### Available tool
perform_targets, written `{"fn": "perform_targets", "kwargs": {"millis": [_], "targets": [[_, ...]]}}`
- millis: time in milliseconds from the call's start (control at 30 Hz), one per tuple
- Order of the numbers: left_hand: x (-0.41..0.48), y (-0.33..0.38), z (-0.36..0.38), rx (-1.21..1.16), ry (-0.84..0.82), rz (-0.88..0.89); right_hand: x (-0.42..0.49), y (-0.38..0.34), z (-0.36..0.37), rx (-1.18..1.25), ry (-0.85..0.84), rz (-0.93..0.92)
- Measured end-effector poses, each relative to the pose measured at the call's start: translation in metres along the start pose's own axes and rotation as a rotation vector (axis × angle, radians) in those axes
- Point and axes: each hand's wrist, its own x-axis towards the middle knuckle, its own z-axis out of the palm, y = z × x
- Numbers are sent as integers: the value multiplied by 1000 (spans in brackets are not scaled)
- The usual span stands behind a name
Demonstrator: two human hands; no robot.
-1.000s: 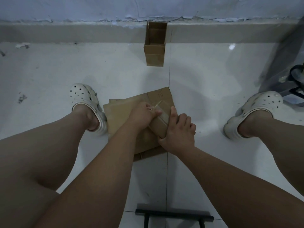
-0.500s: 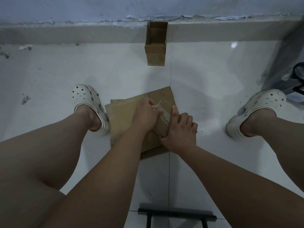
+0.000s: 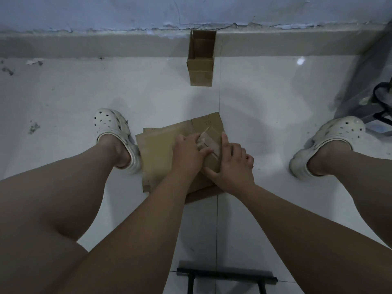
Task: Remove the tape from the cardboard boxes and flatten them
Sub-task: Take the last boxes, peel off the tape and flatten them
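Note:
A small brown cardboard box lies tilted on a pile of flattened cardboard on the white tiled floor between my feet. My right hand holds the box from the right, index finger straight along its side, thumb under its near end. My left hand pinches a pale strip of tape that stands up from the box's top. Another small open cardboard box stands upright by the far wall.
My feet in white clogs rest at the left and right of the pile. A black metal frame lies on the floor near me. Dark objects sit at the right edge.
My left hand has drawn the tape strip a little further off the box's top. My right hand keeps its hold; the view shifted slightly.

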Motion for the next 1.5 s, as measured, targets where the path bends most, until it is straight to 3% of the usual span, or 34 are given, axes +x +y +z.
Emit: {"fn": "perform_targets", "kwargs": {"millis": [100,167,233,333,467,800,933,1033,1100,1267,1400,1500], "targets": [[4,1,0,120,25,-136,2,1,-10,211,30,-25],[8,3,-3,198,9,-178,2,1,-15,199,51,2],[10,6,-5,246,-24,-199,0,0,-17,180,12,167],[10,11,-6,213,-66,-210,0,-5,-17,462,-85,481],[7,14,-8,136,-61,-211,2,-5,-27,755,-119,539],[10,-5,-23,-136,-330,-205,-2,2,-41,727,-263,546],[-1,-5,-19,-427,-259,-220,0,5,-44,794,-341,605],[-3,-8,-18,-478,-175,-249,-1,5,-45,793,-410,640],[2,-5,-22,-428,-228,-227,-1,6,-46,821,-446,687],[14,10,-40,-40,-365,-98,-19,9,-43,1102,-585,982],[12,5,-40,40,-472,-34,-38,6,-33,1261,-557,983],[11,2,-42,30,-443,-30,-39,4,-39,1237,-512,940]]}}
